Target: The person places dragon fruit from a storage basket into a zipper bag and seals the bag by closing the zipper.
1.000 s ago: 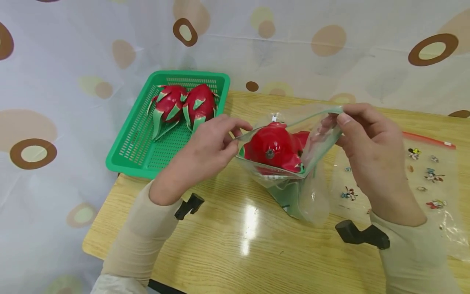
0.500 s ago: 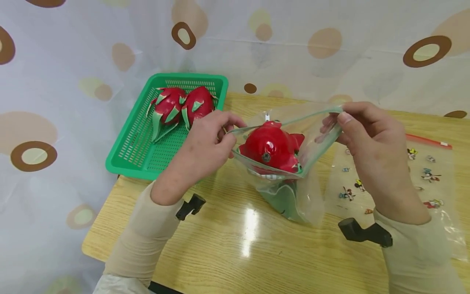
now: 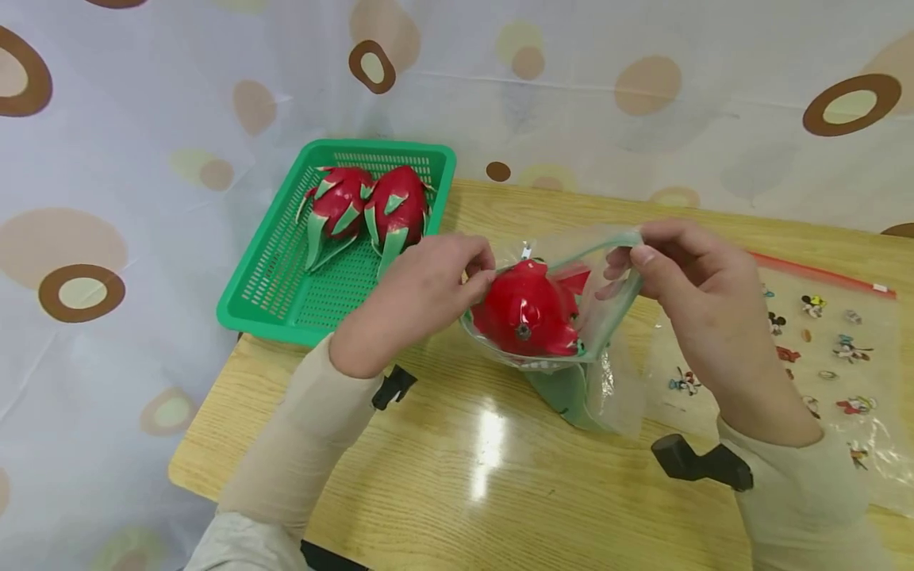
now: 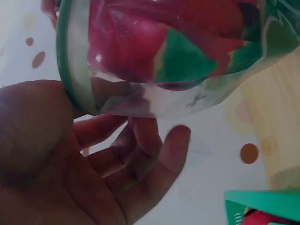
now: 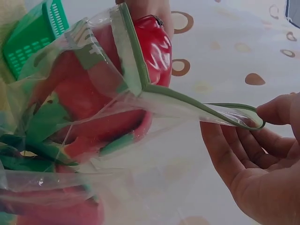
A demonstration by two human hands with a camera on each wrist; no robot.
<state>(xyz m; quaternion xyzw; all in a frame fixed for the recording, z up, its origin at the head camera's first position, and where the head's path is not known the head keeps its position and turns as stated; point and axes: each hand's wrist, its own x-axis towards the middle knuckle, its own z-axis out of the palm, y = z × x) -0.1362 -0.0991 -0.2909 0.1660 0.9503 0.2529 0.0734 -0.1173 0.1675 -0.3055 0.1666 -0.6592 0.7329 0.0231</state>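
Observation:
Between my hands stands a clear zip bag (image 3: 564,392) with a pale green rim and a green lower part. A red dragon fruit (image 3: 524,305) sits in its mouth, stem end up; more red and green shows lower through the plastic in the right wrist view. My left hand (image 3: 443,277) pinches the bag's left rim, thumb on one side and fingers on the other. With thumb and forefinger, my right hand (image 3: 703,305) holds the rim's right corner, pulled out to a point. The left fingertips are partly hidden in the head view.
Two dragon fruits (image 3: 396,202) lie in a green basket (image 3: 246,317) at the back left. On the right, a flat clear bag with cartoon prints (image 3: 821,381) and a red slider strip (image 3: 821,275) lies on the wooden table (image 3: 457,492). A patterned curtain hangs behind.
Both hands have come down slightly and closer together, left hand rightward and right hand leftward. The bag's mouth is narrower, with its rim higher around the dragon fruit.

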